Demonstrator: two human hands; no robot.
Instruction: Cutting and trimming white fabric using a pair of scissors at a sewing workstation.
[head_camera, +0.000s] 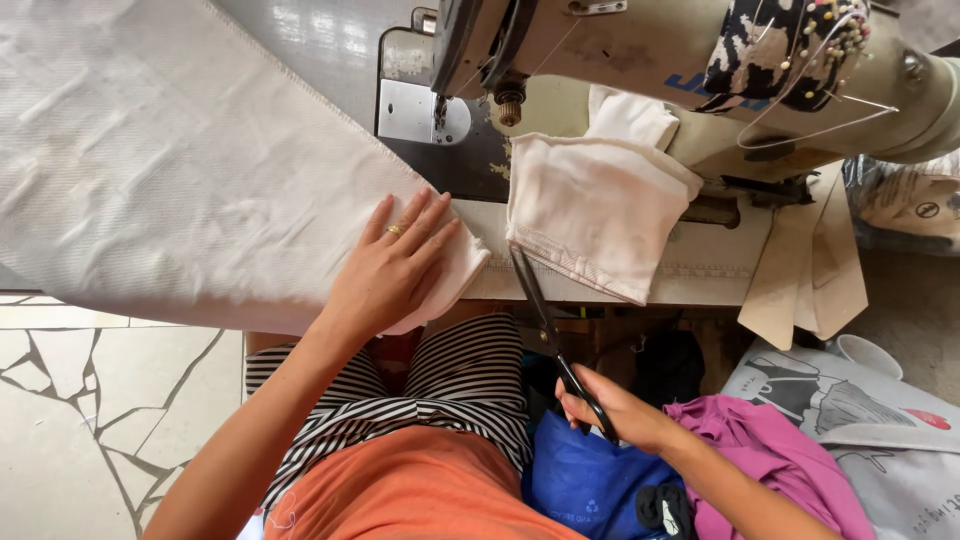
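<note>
A wide sheet of off-white woven fabric (170, 170) covered the left half of the view, spread from the far left across the table to the needle area of the beige industrial sewing machine (640, 60), whose arm ran along the top right. On that arm sat a black-and-white patterned pincushion band (790, 45) stuck with coloured pins. A smaller folded piece of cream cloth with a stitched hem (595, 215) hung over the front edge of the pale sewing table (710, 265), just right of the sheet's near corner.

The left hand (395, 265) lay flat on that near corner of the big sheet, fingers spread and extended, pressing it down; a gold ring (395, 230) showed on one finger. The right hand (615, 408) was lower and to the right, over the lap, fingers curled through the handles of a pair of black scissors (550, 335). The blades pointed up and away from the hand, their tips reaching the lower left corner of the folded cream cloth, between it and the sheet's corner. Whether the blades were parted could not be told.
</note>
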